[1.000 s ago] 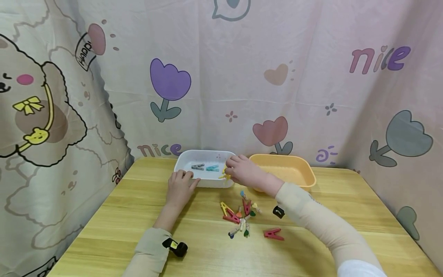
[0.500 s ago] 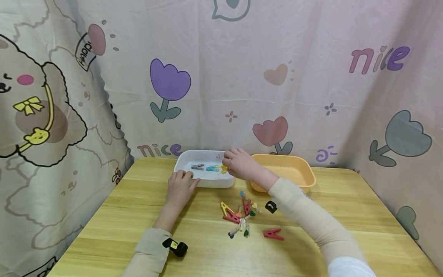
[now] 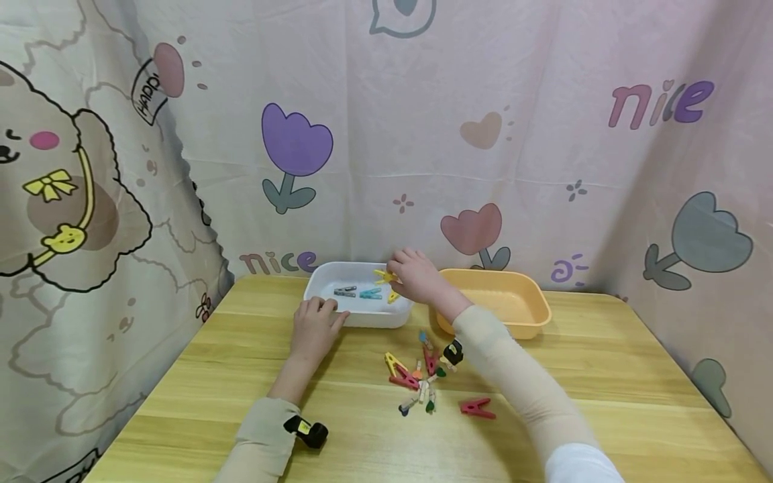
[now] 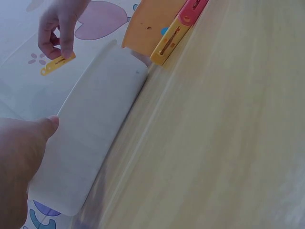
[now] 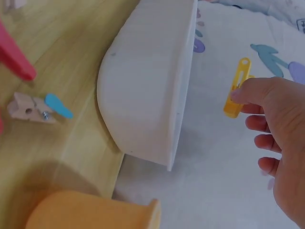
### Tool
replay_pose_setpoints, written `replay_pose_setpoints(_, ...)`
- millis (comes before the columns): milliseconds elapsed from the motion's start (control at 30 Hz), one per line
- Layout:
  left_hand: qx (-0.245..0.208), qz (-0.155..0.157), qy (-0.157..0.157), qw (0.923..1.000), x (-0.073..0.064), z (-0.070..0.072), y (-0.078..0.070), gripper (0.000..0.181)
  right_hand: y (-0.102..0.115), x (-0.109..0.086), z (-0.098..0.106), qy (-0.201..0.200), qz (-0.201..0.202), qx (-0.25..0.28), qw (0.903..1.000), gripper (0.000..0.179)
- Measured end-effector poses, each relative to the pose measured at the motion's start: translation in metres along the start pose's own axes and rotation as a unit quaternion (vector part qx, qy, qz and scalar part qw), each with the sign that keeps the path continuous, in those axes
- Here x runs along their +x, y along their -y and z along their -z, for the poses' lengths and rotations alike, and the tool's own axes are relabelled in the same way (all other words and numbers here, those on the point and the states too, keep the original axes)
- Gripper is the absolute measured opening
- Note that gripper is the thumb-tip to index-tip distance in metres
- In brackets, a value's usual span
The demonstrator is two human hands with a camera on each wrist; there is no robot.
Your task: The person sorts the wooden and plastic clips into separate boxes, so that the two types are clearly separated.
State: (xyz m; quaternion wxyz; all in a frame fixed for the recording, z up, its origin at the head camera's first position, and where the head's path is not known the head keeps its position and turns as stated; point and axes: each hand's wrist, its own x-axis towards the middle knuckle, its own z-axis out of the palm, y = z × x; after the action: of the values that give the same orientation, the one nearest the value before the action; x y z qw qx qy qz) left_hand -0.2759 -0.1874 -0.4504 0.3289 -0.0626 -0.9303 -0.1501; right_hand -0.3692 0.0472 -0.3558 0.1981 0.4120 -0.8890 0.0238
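My right hand (image 3: pixel 419 276) pinches a yellow clothespin (image 5: pixel 232 109) between thumb and forefinger, over the right end of the white plastic basin (image 3: pixel 368 320). The other fingers of that hand curl loosely below, apart from it. Inside the basin lie a grey clothespin (image 3: pixel 345 292), a light blue clothespin (image 3: pixel 371 294) and another yellow clothespin (image 3: pixel 394 296). My left hand (image 3: pixel 313 329) holds the basin's near left rim, its thumb (image 4: pixel 51 125) against the outer wall at the edge; its other fingers are mostly hidden in the left wrist view.
To the right of the white basin stands an orange basin (image 3: pixel 531 325). In front is a loose cluster of small wooden pegs (image 3: pixel 423 392) with coloured tops, red clothespins (image 3: pixel 404 380) and a yellow one (image 3: pixel 394 362). A separate red clothespin (image 3: pixel 477 408) lies nearer on the wooden table (image 3: pixel 543 389).
My right hand has moved up and slightly left over the white basin with the yellow clothespin. Another yellow clothespin now shows inside the basin below it. The left hand has stayed put.
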Motion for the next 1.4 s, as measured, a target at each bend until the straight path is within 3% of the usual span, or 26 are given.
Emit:
replay_pose_setpoints(367, -0.008, 0.004, 0.005, 1.0000, 0.000, 0.002, -0.002, 0.032, -0.004, 0.016, -0.012, -0.001, -0.071, 0.020, 0.9973, 0.018)
replay_pose_setpoints(867, -0.002, -0.010, -0.022, 0.9997, -0.001, 0.001, -0.001, 0.031, 0.001, 0.034, -0.022, 0.029, -0.114, 0.032, 0.9926, 0.020)
replay_pose_setpoints(1133, 0.001, -0.003, -0.005, 1.0000, 0.000, 0.000, 0.000, 0.032, -0.003, 0.038, -0.029, 0.039, -0.136, 0.051, 0.9887, 0.020)
replay_pose_setpoints(1400, -0.001, -0.004, -0.009, 1.0000, 0.001, -0.001, 0.000, 0.031, -0.008, 0.041, -0.034, 0.048, -0.152, 0.069, 0.9848, 0.018)
